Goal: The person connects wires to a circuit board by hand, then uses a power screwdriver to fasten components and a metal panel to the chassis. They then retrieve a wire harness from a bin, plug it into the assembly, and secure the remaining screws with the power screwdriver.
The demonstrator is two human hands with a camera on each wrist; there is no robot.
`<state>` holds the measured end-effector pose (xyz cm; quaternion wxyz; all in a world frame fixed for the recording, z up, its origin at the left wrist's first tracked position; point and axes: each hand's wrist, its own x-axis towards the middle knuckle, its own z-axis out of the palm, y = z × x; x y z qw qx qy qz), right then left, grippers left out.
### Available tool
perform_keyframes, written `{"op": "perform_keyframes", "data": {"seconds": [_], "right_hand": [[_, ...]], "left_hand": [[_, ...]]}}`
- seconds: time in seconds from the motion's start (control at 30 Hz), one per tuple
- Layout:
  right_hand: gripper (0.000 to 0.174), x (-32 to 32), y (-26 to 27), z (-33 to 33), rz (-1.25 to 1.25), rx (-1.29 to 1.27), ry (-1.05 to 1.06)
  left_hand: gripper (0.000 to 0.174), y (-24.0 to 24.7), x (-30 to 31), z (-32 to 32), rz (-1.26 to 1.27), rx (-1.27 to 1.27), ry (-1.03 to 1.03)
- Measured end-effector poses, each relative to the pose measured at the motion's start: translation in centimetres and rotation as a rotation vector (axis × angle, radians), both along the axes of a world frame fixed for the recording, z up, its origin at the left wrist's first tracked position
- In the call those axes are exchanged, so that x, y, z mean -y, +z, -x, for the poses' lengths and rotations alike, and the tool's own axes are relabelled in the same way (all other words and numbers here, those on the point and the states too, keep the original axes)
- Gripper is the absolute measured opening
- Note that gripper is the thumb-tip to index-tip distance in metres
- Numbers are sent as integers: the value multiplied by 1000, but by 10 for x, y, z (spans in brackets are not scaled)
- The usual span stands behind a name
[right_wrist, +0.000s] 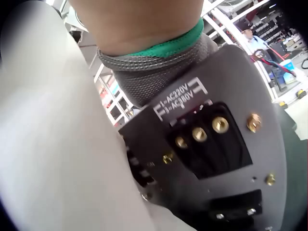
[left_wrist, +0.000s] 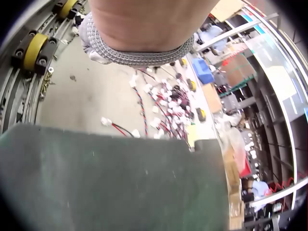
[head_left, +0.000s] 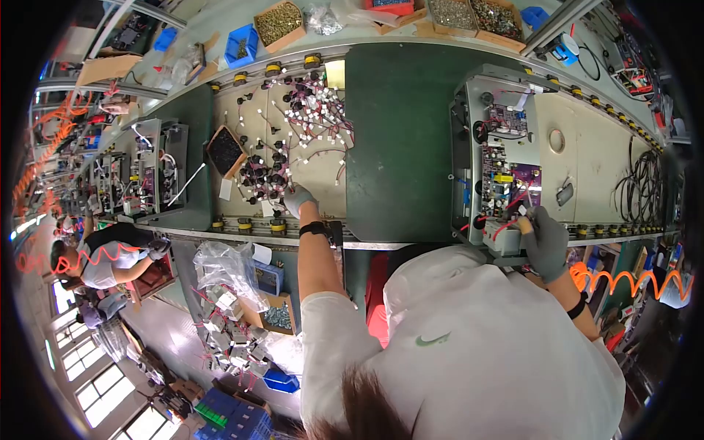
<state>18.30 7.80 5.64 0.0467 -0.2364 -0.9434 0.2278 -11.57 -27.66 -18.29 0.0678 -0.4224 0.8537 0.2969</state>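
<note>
As I watch remotely, the grey-gloved left hand (head_left: 299, 199) is at the near edge of scattered black round wired parts (head_left: 276, 179), left of the flat dark-green board (head_left: 400, 139); I cannot tell whether it grips one. At that board's right end, the grey-gloved right hand (head_left: 548, 246) (its grip also unclear to me) is beside a pale boxy block (head_left: 497, 240) in an open grey metal chassis (head_left: 525, 152).
</note>
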Motion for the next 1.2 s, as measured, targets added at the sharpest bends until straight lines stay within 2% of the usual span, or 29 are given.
{"op": "perform_keyframes", "data": {"seconds": [0.03, 0.13, 0.17, 0.2, 0.23, 0.3, 0.33, 0.4, 0.5, 0.57, 0.7, 0.77, 0.8, 0.87, 0.9, 0.97, 1.0, 1.03, 1.1, 1.13, 1.17, 1.2], "right_hand": [[16, 0, 0, 0, 24, 26, -37], [16, 0, 1, 2, 73, 59, -65], [16, 0, 2, 3, 92, 76, -71], [17, 0, 2, 3, 109, 94, -86], [17, 0, 2, 4, 100, 103, -97], [17, 0, 2, 6, 64, 59, -43], [17, -1, 0, 5, 59, 62, -54], [17, -2, -4, 1, 67, 75, -63], [19, 0, -1, 3, 103, 94, -99], [19, 0, 3, 5, 76, 115, -97], [17, -2, 3, 1, 111, 110, -129], [16, -2, 2, -1, 82, 59, -71], [15, -1, 4, 0, 85, 33, -82], [15, -2, 2, -4, 94, -4, -67], [14, -2, 1, -5, 98, -29, -48], [13, -3, -1, -8, 96, -35, -45], [13, -3, -3, -10, 78, -59, -29], [12, -3, -2, -11, 58, -82, -13], [12, -5, -1, -14, 57, -90, -3], [13, -6, -2, -17, 26, -82, 18], [13, -6, -3, -18, -4, -73, 38], [13, -6, -3, -18, -5, -122, 51]], "left_hand": [[38, -9, 12, 9, 0, 16, -6], [44, -27, 36, 36, 236, 49, -229], [46, -25, 38, 43, 266, 87, -290], [47, -45, 50, 54, 244, 133, -304], [49, -37, 47, 59, 222, 202, -360], [43, -51, 50, 64, 290, 194, -512], [43, -55, 48, 66, 285, 194, -522], [33, -56, 42, 67, 542, 268, -702], [26, -46, 33, 63, 533, 315, -802], [28, -50, 42, 61, 526, 263, -817], [33, -24, 40, 56, 333, 165, -753], [34, -10, 29, 48, 182, -170, -610], [34, -10, 28, 48, 187, -182, -613], [36, -14, 24, 51, -185, -571, -504], [34, 16, 7, 46, -221, -575, -506], [31, 53, -17, 40, -119, -680, -570], [28, 58, -17, 45, -45, -568, -570], [28, 54, -13, 50, -42, -578, -573], [26, 33, -4, 68, -335, -659, -373], [40, 39, -3, 75, -426, -556, -224], [40, 40, -3, 75, -427, -564, -231], [40, 62, -12, 68, -495, -557, -144]]}}
